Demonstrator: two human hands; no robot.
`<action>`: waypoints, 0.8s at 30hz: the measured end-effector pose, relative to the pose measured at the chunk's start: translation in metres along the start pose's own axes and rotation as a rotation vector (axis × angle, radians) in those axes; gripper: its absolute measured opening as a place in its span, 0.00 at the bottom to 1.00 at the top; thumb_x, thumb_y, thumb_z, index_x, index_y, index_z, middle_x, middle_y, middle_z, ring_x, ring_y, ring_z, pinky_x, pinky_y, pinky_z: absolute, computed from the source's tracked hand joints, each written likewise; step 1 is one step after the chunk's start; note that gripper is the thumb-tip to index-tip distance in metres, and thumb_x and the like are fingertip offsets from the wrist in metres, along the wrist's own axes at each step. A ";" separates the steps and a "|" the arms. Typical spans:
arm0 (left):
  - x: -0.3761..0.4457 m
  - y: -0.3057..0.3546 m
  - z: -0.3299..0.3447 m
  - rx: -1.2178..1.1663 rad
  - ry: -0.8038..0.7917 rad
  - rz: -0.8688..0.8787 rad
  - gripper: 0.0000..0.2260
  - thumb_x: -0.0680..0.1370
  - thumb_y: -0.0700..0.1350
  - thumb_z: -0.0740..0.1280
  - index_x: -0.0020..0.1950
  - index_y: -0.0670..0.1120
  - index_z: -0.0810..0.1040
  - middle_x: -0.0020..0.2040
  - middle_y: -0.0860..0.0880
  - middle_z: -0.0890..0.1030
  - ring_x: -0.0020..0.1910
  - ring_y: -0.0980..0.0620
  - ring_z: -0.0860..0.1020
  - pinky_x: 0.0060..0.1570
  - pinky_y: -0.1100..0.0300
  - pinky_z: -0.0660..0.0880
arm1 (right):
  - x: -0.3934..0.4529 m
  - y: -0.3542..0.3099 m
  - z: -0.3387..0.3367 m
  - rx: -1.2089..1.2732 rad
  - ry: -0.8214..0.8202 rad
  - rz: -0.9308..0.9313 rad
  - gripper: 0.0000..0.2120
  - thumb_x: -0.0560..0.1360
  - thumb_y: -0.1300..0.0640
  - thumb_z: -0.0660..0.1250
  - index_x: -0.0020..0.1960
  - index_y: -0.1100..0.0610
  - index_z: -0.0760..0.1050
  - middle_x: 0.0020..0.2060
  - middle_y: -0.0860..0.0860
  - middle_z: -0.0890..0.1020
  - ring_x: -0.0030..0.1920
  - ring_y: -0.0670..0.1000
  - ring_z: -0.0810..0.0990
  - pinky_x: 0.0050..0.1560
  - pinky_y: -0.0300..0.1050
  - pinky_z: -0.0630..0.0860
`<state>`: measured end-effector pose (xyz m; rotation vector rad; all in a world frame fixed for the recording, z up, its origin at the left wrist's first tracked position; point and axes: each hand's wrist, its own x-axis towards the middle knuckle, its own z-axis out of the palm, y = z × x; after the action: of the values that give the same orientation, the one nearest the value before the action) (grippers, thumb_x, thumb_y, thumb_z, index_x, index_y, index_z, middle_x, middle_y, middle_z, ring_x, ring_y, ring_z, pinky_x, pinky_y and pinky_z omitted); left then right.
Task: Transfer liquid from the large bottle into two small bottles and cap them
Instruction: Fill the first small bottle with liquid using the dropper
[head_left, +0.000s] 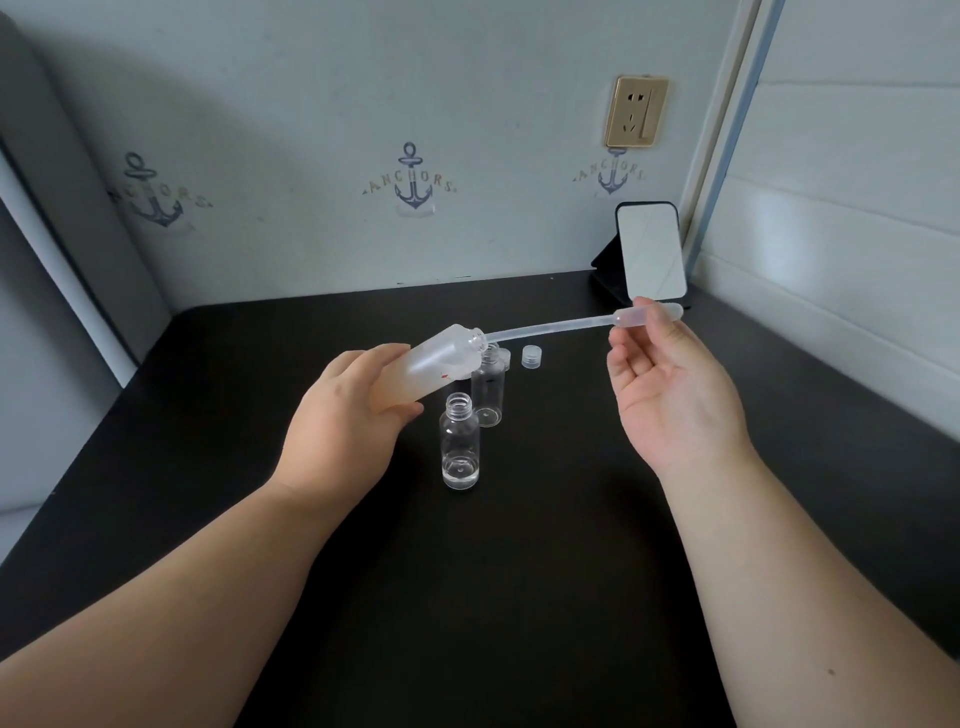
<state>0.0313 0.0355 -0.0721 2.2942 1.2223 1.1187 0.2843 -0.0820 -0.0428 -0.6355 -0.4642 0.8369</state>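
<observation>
1. Here we hold the large bottle (426, 364) in our left hand (345, 415), fingers wrapped round its lower body; it hangs in the air above the black table (519, 597), over the two small bottles.
2. Its long axis is tipped well over, near to lying flat, with the open mouth pointing up and to the right, toward our right hand (670, 384).
3. Our right hand pinches the bulb of the pipette (571, 326) between thumb and fingertips, the other fingers spread loose; the pipette's long stem runs leftward, its tip in the bottle's mouth.
4. We judge the frosted bottle light and fairly stiff plastic, maybe a little slick; the mid-body hold suits it.
5. The pipette looks soft and bendy, so we should guide it by the bulb's base and squeeze gently.
6. The near small bottle (460, 441) stands upright and open with a little liquid at the bottom; the far small bottle (488, 389) is upright too, and a cap (532, 356) lies just behind.
</observation>
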 end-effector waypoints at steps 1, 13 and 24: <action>0.000 0.000 0.000 -0.007 0.003 -0.009 0.24 0.74 0.45 0.75 0.68 0.58 0.75 0.59 0.60 0.75 0.53 0.63 0.70 0.50 0.71 0.64 | 0.001 0.000 -0.001 0.019 0.029 -0.001 0.05 0.77 0.59 0.72 0.47 0.58 0.87 0.42 0.54 0.87 0.41 0.49 0.85 0.44 0.39 0.81; 0.001 0.005 -0.005 -0.139 0.039 -0.077 0.21 0.74 0.50 0.74 0.58 0.70 0.70 0.51 0.70 0.76 0.53 0.71 0.71 0.47 0.67 0.67 | 0.002 -0.007 -0.003 0.122 0.142 -0.038 0.16 0.80 0.60 0.70 0.35 0.56 0.86 0.40 0.51 0.86 0.40 0.48 0.85 0.45 0.38 0.80; 0.000 0.007 0.000 -0.321 0.032 -0.220 0.21 0.76 0.52 0.74 0.61 0.63 0.66 0.49 0.69 0.74 0.46 0.83 0.70 0.31 0.79 0.70 | 0.004 -0.008 -0.002 0.196 0.190 -0.002 0.07 0.79 0.62 0.70 0.43 0.62 0.84 0.37 0.53 0.84 0.34 0.48 0.81 0.37 0.38 0.77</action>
<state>0.0354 0.0312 -0.0681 1.8649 1.1758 1.1772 0.2920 -0.0840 -0.0385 -0.5271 -0.2077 0.7997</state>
